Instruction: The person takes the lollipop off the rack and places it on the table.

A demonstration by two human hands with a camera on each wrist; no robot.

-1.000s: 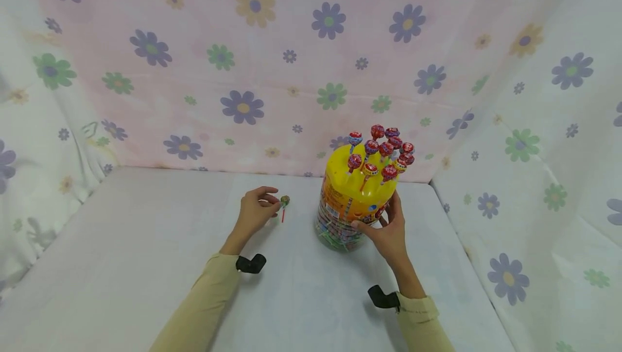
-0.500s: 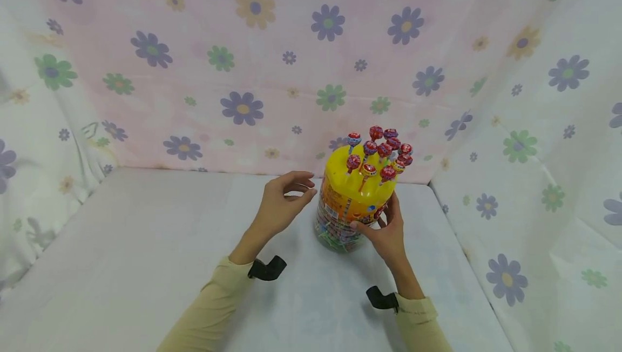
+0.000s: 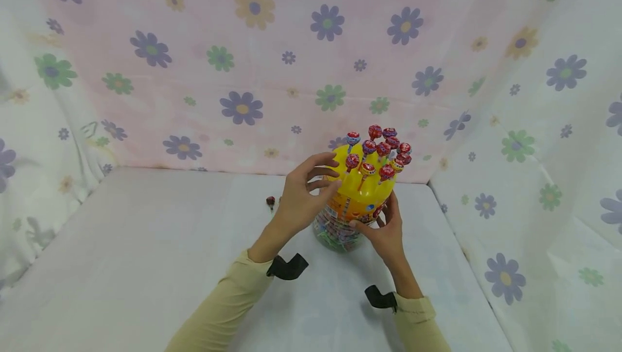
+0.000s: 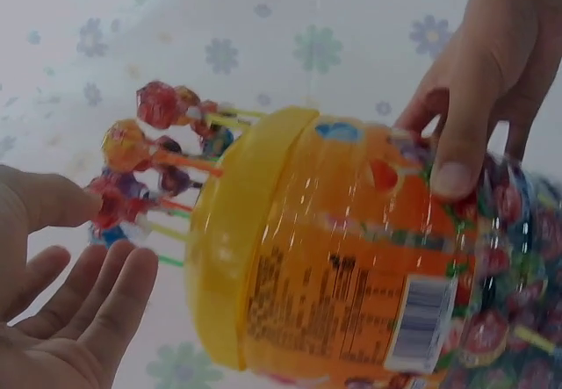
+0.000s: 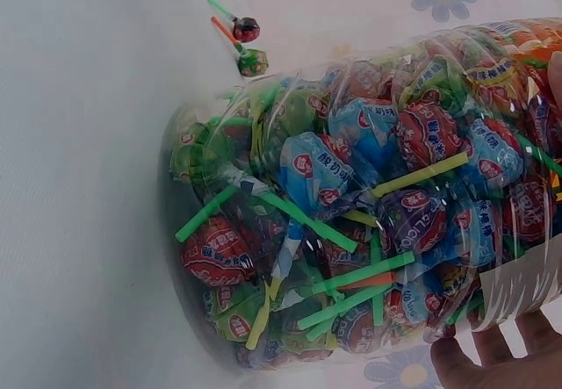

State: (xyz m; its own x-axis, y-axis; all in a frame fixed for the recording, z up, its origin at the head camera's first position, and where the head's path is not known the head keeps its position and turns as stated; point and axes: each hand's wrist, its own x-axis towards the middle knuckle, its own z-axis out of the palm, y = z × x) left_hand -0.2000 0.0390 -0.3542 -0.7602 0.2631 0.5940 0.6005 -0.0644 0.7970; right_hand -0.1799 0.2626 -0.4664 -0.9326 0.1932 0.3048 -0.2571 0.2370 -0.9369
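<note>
A tall clear jar (image 3: 357, 209) of wrapped lollipops, with a yellow lid (image 4: 237, 248) and orange label, stands on the table. Several lollipops (image 3: 383, 149) stick up from the lid, heads outward. My right hand (image 3: 389, 236) grips the jar's right side, thumb in front and fingers round behind. At the lid's left edge is my left hand (image 3: 306, 195), fingers spread and loosely bent. In the left wrist view its thumb overlaps a red lollipop head (image 4: 112, 206) while the other fingers stand apart below. The right wrist view shows the packed lollipops (image 5: 320, 169) inside the jar.
Two loose lollipops lie on the white table (image 3: 146, 244) left of the jar: one dark red (image 5: 247, 29), one greenish (image 5: 253, 62). In the head view my left hand partly hides the second. Flower-print cloth (image 3: 286, 93) hangs behind and at both sides.
My left hand has moved from beside the loose lollipops rightward and up to the jar's lid, its fingers spreading wider. The right hand keeps its hold; the jar stays in place.
</note>
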